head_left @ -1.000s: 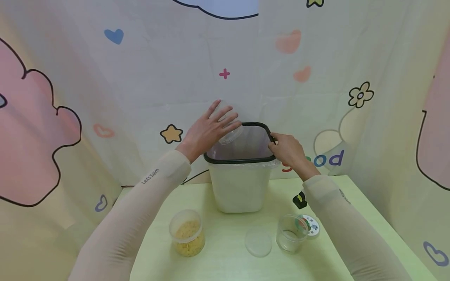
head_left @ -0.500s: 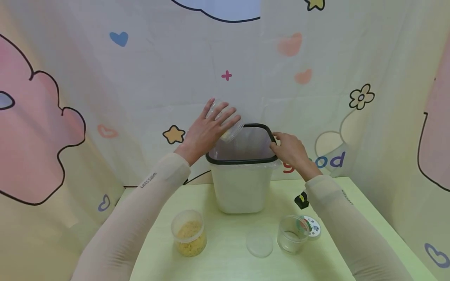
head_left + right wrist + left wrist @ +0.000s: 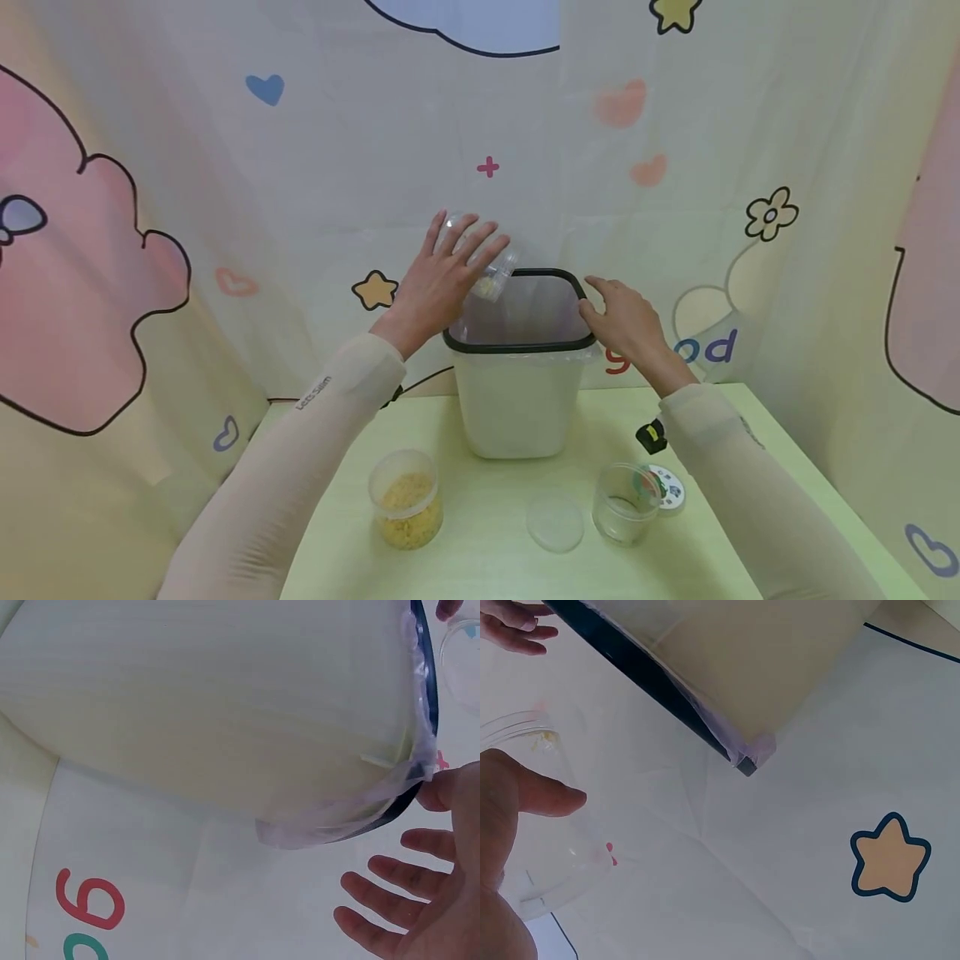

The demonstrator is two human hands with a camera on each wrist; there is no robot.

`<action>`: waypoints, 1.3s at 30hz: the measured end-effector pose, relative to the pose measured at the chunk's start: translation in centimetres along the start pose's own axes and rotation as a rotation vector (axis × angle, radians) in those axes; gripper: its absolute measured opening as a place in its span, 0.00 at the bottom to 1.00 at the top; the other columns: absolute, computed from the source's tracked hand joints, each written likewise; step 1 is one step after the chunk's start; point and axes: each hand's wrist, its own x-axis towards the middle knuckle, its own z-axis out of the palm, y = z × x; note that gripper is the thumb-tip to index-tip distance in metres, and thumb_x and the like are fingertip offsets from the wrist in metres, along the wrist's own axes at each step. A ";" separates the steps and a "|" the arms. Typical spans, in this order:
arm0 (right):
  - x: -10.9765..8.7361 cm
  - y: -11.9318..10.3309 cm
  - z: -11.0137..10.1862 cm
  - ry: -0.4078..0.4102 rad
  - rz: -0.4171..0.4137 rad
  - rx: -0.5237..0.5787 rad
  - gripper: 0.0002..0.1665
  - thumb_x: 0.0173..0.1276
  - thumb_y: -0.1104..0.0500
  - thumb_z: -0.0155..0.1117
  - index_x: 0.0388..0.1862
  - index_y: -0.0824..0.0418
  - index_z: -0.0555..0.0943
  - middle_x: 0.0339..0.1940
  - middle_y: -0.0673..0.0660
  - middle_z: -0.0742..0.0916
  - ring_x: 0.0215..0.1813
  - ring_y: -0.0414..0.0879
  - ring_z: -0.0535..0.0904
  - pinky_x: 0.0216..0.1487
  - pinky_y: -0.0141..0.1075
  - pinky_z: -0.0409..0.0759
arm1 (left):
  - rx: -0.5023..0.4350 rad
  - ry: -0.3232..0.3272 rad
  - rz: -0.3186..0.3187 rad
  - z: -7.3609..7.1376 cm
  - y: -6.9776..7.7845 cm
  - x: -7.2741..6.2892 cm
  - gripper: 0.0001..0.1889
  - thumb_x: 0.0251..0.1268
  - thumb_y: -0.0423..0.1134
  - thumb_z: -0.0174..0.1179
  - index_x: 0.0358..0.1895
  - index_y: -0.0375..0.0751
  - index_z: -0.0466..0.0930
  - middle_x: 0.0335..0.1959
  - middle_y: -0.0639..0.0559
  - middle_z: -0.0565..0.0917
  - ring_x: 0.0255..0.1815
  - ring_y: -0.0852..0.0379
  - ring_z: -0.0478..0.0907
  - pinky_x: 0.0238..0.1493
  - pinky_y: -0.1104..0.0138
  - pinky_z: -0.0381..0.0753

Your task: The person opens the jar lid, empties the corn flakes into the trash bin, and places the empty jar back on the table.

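Observation:
My left hand (image 3: 435, 279) grips a clear jar (image 3: 497, 273), tilted mouth down over the back left of a white bin (image 3: 517, 408). A little pale yellow residue shows near its mouth; in the left wrist view the thumb lies along the jar (image 3: 570, 855). The bin has a black rim (image 3: 525, 346) and a thin plastic liner. At the rim's right side is my right hand (image 3: 626, 321), its thumb touching or very near the rim. In the right wrist view this hand's fingers (image 3: 382, 904) are spread and apart from the bin (image 3: 225, 712).
On the table (image 3: 480, 533), a clear tub (image 3: 408, 512) of yellow crumbly food stands front left. A clear lid (image 3: 555, 521), an uncovered clear jar (image 3: 624, 517) and a printed lid (image 3: 670, 490) lie front right. A small black object (image 3: 652, 436) sits near the right sleeve. A printed curtain (image 3: 360, 167) hangs behind.
My right hand's fingers have loosened from the bin's rim and straightened. The jar in my left hand has tilted further, and yellow bits now show near its mouth. The view has shifted slightly.

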 end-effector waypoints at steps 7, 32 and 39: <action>-0.9 -0.5 -0.2 0.069 -0.053 -0.003 0.33 0.75 0.44 0.47 0.76 0.53 0.64 0.74 0.62 0.71 0.65 0.67 0.73 0.56 0.61 0.76 | -0.067 0.025 -0.041 0.0 -0.1 -0.7 0.51 0.53 0.41 0.70 0.78 0.51 0.46 0.79 0.48 0.53 0.79 0.44 0.46 0.80 0.45 0.35; -3.8 -2.4 -0.9 0.201 -0.272 -0.057 0.38 0.70 0.43 0.57 0.76 0.53 0.64 0.76 0.61 0.69 0.74 0.63 0.64 0.71 0.60 0.63 | -0.318 0.189 -0.139 -0.4 1.4 -3.8 0.44 0.57 0.34 0.62 0.76 0.46 0.48 0.77 0.45 0.56 0.78 0.43 0.49 0.80 0.46 0.41; -4.5 -2.8 -1.1 0.212 -0.308 -0.068 0.40 0.69 0.42 0.59 0.77 0.51 0.62 0.78 0.60 0.64 0.78 0.61 0.58 0.75 0.61 0.55 | -0.364 0.229 -0.163 -0.1 1.8 -4.8 0.44 0.55 0.33 0.63 0.76 0.44 0.50 0.76 0.44 0.57 0.77 0.42 0.52 0.79 0.44 0.45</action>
